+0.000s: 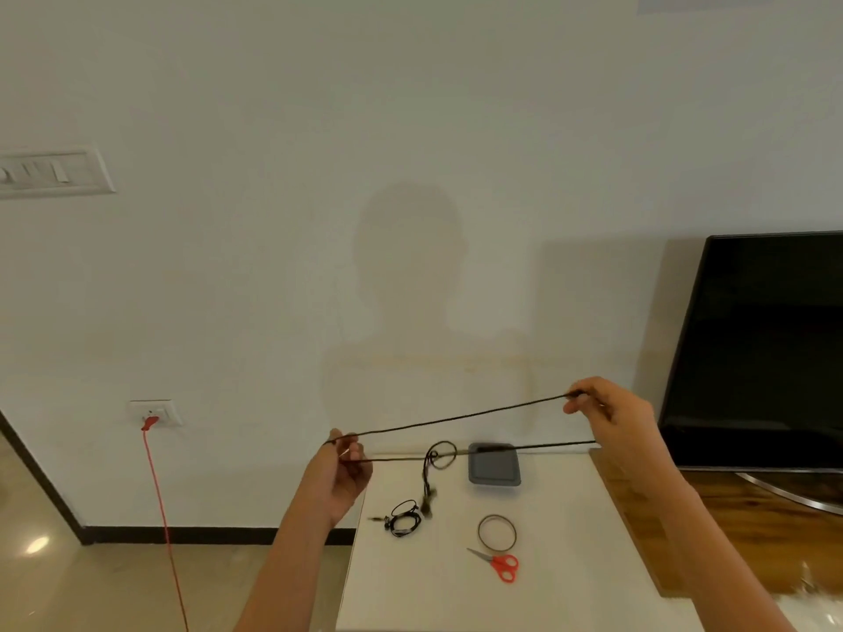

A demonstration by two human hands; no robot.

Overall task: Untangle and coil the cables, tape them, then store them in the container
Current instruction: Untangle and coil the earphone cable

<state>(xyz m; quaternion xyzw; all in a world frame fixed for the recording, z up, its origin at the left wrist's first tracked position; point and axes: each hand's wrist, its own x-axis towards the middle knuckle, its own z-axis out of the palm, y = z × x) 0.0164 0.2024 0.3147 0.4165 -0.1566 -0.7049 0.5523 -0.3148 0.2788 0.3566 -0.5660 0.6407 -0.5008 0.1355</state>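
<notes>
I'm untangling: both hands, left (pixel 340 467) and right (pixel 609 412), fingers pinched on the thin black cable (pixel 456 419) (knot dangling mid-frame); next I coil it.

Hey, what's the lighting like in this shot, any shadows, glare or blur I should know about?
Head view: light from behind throws the person's soft shadow on the wall; a bright glare spot sits on the floor; wide-angle bending curves the switch panel; the table blurs toward the lower right; the cable between left hand and right hand stays sharp.

Both hands, left (pixel 340 467) and right (pixel 606 410), stretch a dark cable (pixel 456 419) above the tabletop (pixel 570 563), near a grey container (pixel 494 467).
</notes>
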